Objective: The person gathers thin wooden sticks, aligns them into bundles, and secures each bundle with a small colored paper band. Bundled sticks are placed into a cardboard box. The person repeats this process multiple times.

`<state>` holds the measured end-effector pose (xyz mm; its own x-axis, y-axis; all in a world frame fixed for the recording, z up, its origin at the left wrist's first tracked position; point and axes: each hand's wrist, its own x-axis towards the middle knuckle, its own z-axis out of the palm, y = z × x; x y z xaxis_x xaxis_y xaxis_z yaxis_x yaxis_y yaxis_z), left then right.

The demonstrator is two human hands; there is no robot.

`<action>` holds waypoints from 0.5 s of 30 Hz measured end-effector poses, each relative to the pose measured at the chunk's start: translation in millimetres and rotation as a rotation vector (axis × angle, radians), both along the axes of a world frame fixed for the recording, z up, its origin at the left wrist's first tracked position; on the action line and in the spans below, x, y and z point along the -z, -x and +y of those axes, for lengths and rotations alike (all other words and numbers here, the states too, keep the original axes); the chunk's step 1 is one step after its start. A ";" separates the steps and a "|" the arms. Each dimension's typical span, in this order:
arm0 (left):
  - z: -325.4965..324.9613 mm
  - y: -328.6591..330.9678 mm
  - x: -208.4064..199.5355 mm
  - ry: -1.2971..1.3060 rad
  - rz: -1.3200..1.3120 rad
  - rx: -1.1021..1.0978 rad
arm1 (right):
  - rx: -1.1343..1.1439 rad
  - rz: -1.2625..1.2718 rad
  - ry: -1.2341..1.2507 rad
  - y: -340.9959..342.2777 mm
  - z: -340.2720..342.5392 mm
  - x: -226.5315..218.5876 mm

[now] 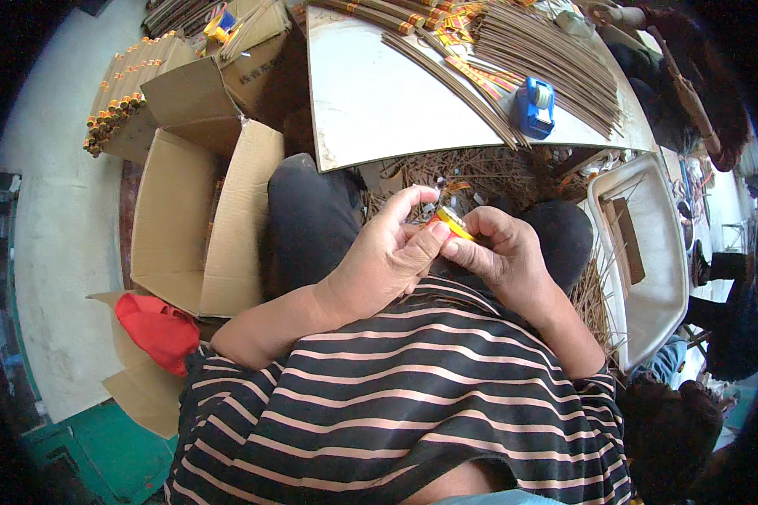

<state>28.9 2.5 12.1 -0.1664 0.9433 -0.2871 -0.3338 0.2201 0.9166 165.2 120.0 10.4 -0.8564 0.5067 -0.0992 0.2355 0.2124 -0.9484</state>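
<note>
Above my lap, both hands hold a bundle of thin brown sticks (453, 222), seen nearly end-on, with a yellow and red paper band around its end. My left hand (396, 242) is closed on its left side, thumb pressed on the band and index finger raised and bent. From the right, my right hand (504, 244) pinches the band between thumb and fingers. The bundle's length is hidden behind my hands. Ahead on the white table lie many loose brown sticks (547, 63), red and yellow paper labels (480, 77) and a blue tape dispenser (534, 108).
At my left stands an open cardboard box (173, 210), with a red cloth (156, 330) near it. Banded bundles (126, 88) are stacked at the far left. Scattered sticks (480, 172) lie below the table edge. A white tub (657, 278) holding cardboard is on the right.
</note>
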 end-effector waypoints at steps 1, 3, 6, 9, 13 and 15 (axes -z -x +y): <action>-1.4 2.0 1.5 0.001 -0.034 0.019 | -0.011 0.019 0.018 0.3 0.9 1.6; -1.6 3.9 0.8 0.001 -0.046 0.048 | -0.033 0.075 0.007 0.8 3.3 6.9; -0.4 5.3 -1.8 -0.001 0.000 0.087 | -0.054 0.155 -0.076 0.9 5.4 12.9; -0.6 7.0 -3.0 0.006 -0.019 0.113 | -0.068 0.166 -0.158 1.4 6.4 8.7; 1.2 8.2 -4.4 0.029 -0.165 0.130 | -0.090 0.141 -0.220 1.1 9.6 3.3; 1.6 8.3 -4.0 0.036 -0.242 0.125 | -0.090 0.157 -0.199 1.3 9.7 3.2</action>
